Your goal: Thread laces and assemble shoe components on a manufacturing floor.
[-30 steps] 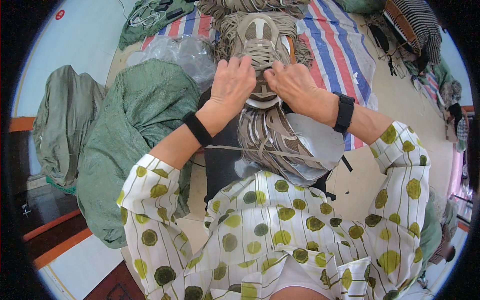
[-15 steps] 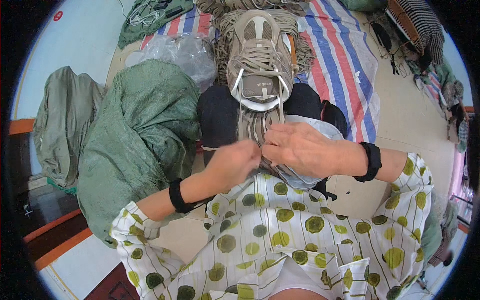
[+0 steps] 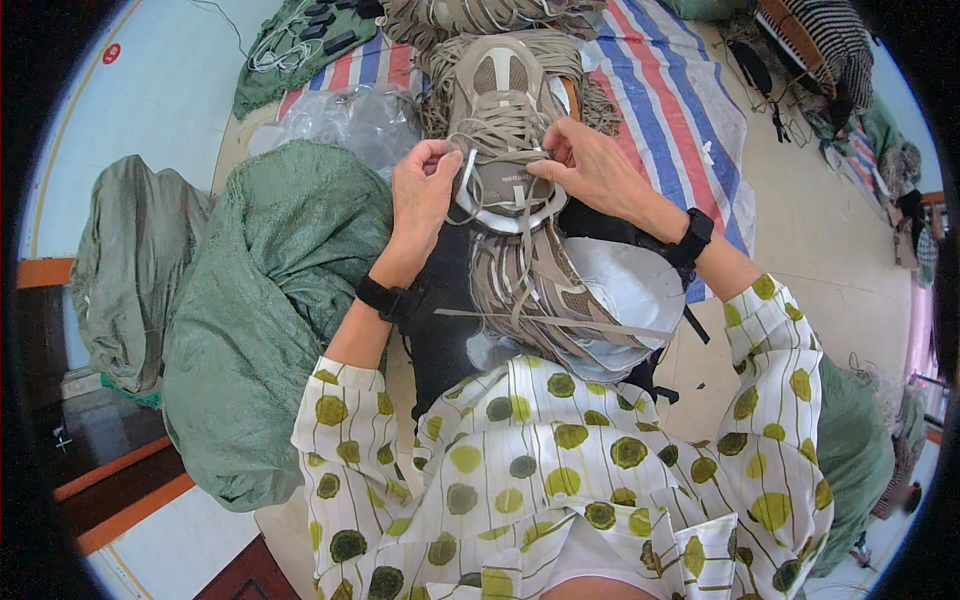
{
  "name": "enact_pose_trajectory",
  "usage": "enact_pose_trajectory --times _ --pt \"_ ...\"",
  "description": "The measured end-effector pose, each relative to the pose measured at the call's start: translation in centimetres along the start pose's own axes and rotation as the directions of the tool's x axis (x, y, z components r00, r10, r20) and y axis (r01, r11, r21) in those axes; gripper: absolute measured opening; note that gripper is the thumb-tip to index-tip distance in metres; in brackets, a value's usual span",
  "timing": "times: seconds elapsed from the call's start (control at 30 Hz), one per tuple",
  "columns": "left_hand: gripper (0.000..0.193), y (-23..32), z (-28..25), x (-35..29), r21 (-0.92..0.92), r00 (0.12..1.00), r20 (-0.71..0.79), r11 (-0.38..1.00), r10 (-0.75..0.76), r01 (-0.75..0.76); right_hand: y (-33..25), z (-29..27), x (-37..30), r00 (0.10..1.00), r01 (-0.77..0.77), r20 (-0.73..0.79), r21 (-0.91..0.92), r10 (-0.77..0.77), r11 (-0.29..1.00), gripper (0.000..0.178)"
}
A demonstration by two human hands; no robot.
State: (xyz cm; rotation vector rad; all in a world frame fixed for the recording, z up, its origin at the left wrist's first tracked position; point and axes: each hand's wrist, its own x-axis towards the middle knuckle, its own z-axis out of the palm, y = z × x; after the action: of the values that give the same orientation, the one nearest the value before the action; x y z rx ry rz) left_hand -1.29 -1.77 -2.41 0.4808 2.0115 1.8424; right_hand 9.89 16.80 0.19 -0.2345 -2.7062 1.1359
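Observation:
A taupe sneaker upper point(image 3: 505, 80) with a white collar edge lies ahead of me, toe pointing away. Flat beige shoelaces point(image 3: 503, 122) criss-cross it above a brown tongue point(image 3: 508, 186). At the left collar edge, my left hand point(image 3: 422, 195) pinches a lace, which loops down beside the tongue. My right hand point(image 3: 592, 172) is closed at the right eyelet edge, its thumb pressing a lace strand that crosses the tongue. Its curled fingers are partly hidden. Nearer to me, a stack of similar shoe uppers point(image 3: 520, 280) rests on my lap, with loose laces trailing over it.
Green sacks point(image 3: 275, 330) bulge at my left, beside clear plastic bags point(image 3: 345, 120). Piled laced uppers point(image 3: 480, 15) lie beyond the sneaker on a striped sheet point(image 3: 670, 110). Cables point(image 3: 285, 45) sit at the far left. A pale rounded piece point(image 3: 640, 285) lies right of the lap stack.
Both hands have moved away from me, from together over the lap stack to either side of the sneaker's collar, and apart. The lace ends no longer hang straight toward me.

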Motion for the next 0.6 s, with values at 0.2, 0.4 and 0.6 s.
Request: enact_pose_trajectory --times 0.2,0.4,0.6 --pt "0.014 -0.2 -1.1 0.1 -0.148 0.993 0.116 0.988 -0.029 0.046 -2.1 0.4 -1.1 0.968 0.248 0.009 -0.214 -0.252 0.945 0.017" --pt "0.018 0.0 -2.2 0.2 -0.197 0.962 0.271 0.976 -0.031 0.087 -3.1 3.1 0.5 0.729 0.682 0.354 -0.452 -0.586 0.575 0.025" --pt "0.018 -0.1 -2.0 0.1 -0.085 0.962 0.271 0.995 -0.034 0.059 -3.2 3.8 1.1 0.726 0.686 0.392 -0.471 -0.565 0.555 0.018"
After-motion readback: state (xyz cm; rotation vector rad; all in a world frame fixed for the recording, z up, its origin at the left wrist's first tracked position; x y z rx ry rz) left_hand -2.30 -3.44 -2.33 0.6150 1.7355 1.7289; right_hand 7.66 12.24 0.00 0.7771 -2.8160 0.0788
